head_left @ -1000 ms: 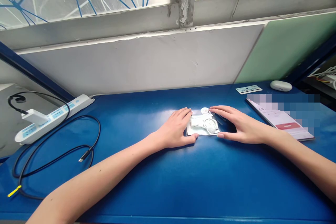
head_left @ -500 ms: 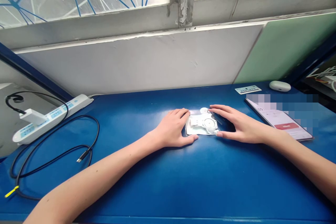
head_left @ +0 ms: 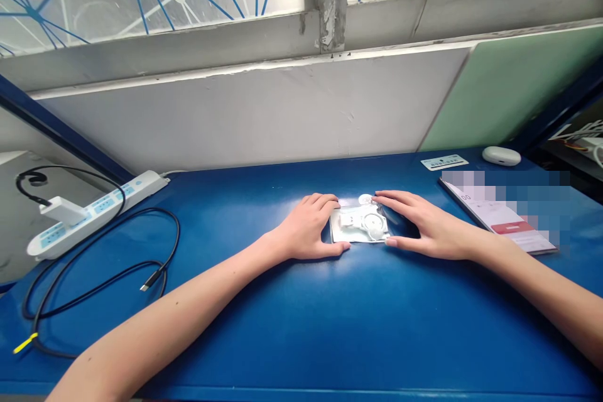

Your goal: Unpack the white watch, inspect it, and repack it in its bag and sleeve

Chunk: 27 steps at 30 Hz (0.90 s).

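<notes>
A clear plastic packet (head_left: pixel 334 226) lies flat on the blue tabletop, between my two hands. Inside or on it are a small white block-like piece and a white round part with a ring; their exact kind I cannot make out. At its far edge sits a small white disc (head_left: pixel 365 199). My left hand (head_left: pixel 313 229) rests at the packet's left side, fingertips by the far corner and thumb along the near edge. My right hand (head_left: pixel 424 223) is spread at the right side, fingers near the disc and thumb by the near right corner. Neither hand is closed around anything.
To the left lie a white power strip (head_left: pixel 101 207), a plugged-in white adapter (head_left: pixel 66 210) and a looped black cable (head_left: pixel 176 232). At right are a phone-like slab (head_left: pixel 513 226), partly blurred out, a small card (head_left: pixel 444 162) and a white oval case (head_left: pixel 502 156). A wall panel (head_left: pixel 264 113) stands behind.
The view has shifted very slightly. Both hands and the packet keep nearly the same positions relative to each other.
</notes>
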Each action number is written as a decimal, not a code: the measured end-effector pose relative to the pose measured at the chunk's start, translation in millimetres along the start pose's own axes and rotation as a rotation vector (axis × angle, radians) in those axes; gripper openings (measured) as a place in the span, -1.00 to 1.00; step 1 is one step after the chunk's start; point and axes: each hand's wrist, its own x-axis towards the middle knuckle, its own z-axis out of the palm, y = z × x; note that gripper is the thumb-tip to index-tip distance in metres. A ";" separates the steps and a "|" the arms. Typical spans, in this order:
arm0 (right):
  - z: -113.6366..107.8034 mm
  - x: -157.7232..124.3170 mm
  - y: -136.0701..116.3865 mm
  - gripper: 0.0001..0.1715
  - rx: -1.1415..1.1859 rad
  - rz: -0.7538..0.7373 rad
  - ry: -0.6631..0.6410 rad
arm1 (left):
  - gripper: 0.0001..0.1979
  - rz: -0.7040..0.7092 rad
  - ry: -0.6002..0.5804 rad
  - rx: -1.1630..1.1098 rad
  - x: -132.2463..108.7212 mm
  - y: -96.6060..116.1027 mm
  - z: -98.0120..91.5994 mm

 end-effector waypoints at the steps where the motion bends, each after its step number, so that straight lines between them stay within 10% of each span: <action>1: -0.2 0.1 -0.3 -0.07 -0.002 0.000 -0.001 | -0.30 0.000 0.000 0.001 0.1 -0.1 -0.2; 27: -0.9 0.8 -1.0 -0.07 0.012 -0.025 0.008 | -0.25 -0.029 -0.003 -0.001 -0.8 -0.1 0.5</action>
